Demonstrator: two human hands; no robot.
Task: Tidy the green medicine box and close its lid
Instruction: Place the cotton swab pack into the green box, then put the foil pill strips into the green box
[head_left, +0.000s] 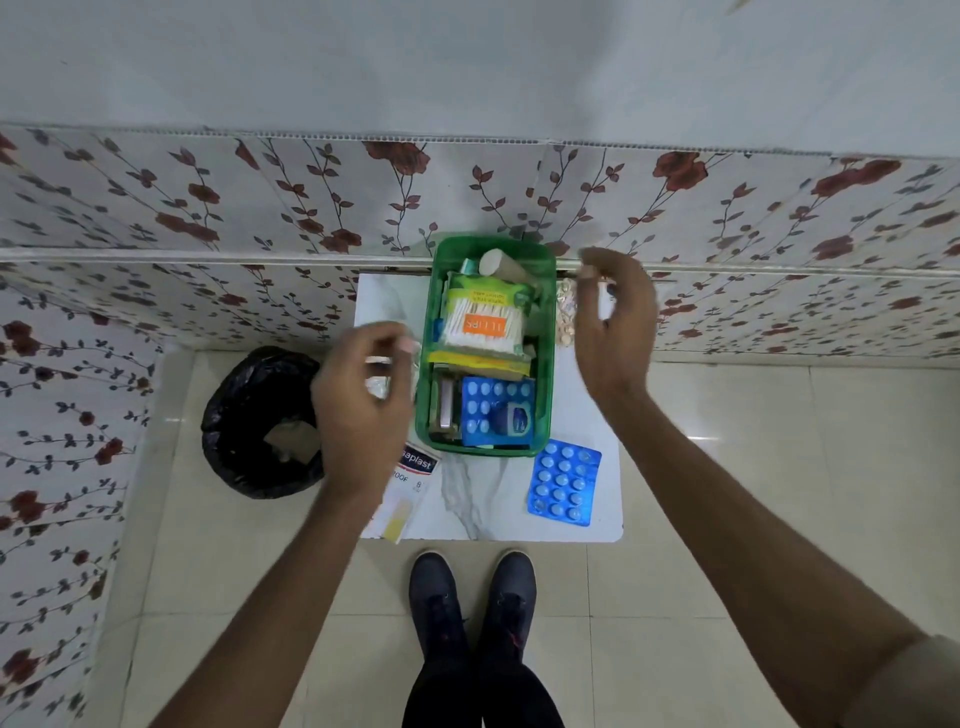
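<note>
Head view. The green medicine box (491, 345) stands open on a small white marble-patterned table (483, 499), at its far edge against the wall. The box lies between the two hands: the left hand (363, 410) is beside its left wall, the right hand (615, 322) beside its right wall, near the far corner. Neither hand touches the box.

Left hand: fingers curled loosely inward, thumb and fingertips near each other; motion blur prevents telling whether they pinch anything. Right hand: fingers bent and spread apart, holding nothing visible, raised above a pale tablet strip (565, 314) that lies on the table just beside the box.

Box contents: a cotton swab pack (485, 325) with an orange label, a white roll (496, 262) at the far end, a blue blister pack (485, 408) at the near end.

On the table: a second blue blister pack (565, 483) near the front right, a plaster packet (408, 486) at the front left.

Room: beige tiled floor (727, 519), floral-patterned wall (208, 202), a black-lined waste bin (265, 423) left of the table. The person's dark shoes (472, 597) stand before the table.
</note>
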